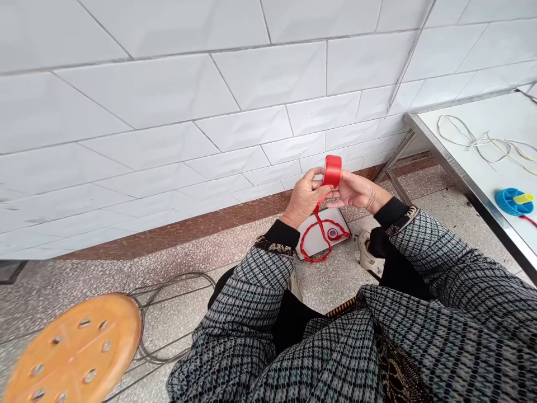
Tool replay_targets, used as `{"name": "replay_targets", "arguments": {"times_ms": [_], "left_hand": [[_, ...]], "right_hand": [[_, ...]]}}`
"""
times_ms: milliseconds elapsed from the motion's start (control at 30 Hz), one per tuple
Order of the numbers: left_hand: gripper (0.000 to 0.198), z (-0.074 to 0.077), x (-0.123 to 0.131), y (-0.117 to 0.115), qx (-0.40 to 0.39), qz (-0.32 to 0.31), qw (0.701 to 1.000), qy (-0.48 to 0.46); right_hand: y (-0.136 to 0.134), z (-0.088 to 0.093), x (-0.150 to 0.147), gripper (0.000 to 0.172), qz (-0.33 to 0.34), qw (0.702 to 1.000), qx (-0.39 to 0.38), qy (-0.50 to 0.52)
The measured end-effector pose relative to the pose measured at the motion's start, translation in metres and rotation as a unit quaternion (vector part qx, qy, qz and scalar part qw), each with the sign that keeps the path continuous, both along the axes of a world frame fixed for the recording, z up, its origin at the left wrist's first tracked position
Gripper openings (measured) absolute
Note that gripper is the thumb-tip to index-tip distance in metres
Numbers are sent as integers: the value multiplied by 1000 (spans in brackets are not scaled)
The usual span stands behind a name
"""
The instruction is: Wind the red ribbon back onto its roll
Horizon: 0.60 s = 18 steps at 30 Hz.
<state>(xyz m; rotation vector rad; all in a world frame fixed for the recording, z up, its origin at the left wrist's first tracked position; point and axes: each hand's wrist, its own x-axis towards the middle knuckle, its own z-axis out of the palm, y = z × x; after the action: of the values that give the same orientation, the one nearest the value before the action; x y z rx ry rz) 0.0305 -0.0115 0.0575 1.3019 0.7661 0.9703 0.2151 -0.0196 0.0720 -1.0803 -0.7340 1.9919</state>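
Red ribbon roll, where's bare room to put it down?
For the red ribbon roll: speckled floor is bare between white tiled wall and white floor board; white tabletop between pale cords and blue plastic reel. The board is crowded.

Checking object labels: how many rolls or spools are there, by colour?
Red: 2 (big roll between left hand and right hand; small roll on the white board)
Blue: 1 (spool on the table)
Total: 3
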Motion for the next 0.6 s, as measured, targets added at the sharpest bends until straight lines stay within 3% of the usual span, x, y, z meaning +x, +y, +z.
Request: {"name": "replay_targets", "arguments": {"times_ms": [100, 233, 300, 400, 467, 600], "left_hand": [[69, 1, -8, 0, -44, -49, 997, -38], [76, 3, -12, -2, -88, -94, 990, -53], [74, 3, -8, -4, -96, -84, 990, -65], [64, 1, 1, -7, -97, -16, 991, -96], [54, 0, 6, -10, -96, 17, 989, -111], [50, 0, 9, -13, -96, 5, 987, -126]], "right_hand": [[0, 2, 7, 25, -14, 987, 137, -81], [-2, 9, 14, 42, -29, 938, 276, -209], [-1, 10, 16, 38, -60, 905, 314, -280], [8, 9, 20, 28, -144, 859, 332, -362], [16, 7, 24, 17, -175, 859, 308, -370], [25, 3, 26, 4, -173, 912, 227, -294]]}}
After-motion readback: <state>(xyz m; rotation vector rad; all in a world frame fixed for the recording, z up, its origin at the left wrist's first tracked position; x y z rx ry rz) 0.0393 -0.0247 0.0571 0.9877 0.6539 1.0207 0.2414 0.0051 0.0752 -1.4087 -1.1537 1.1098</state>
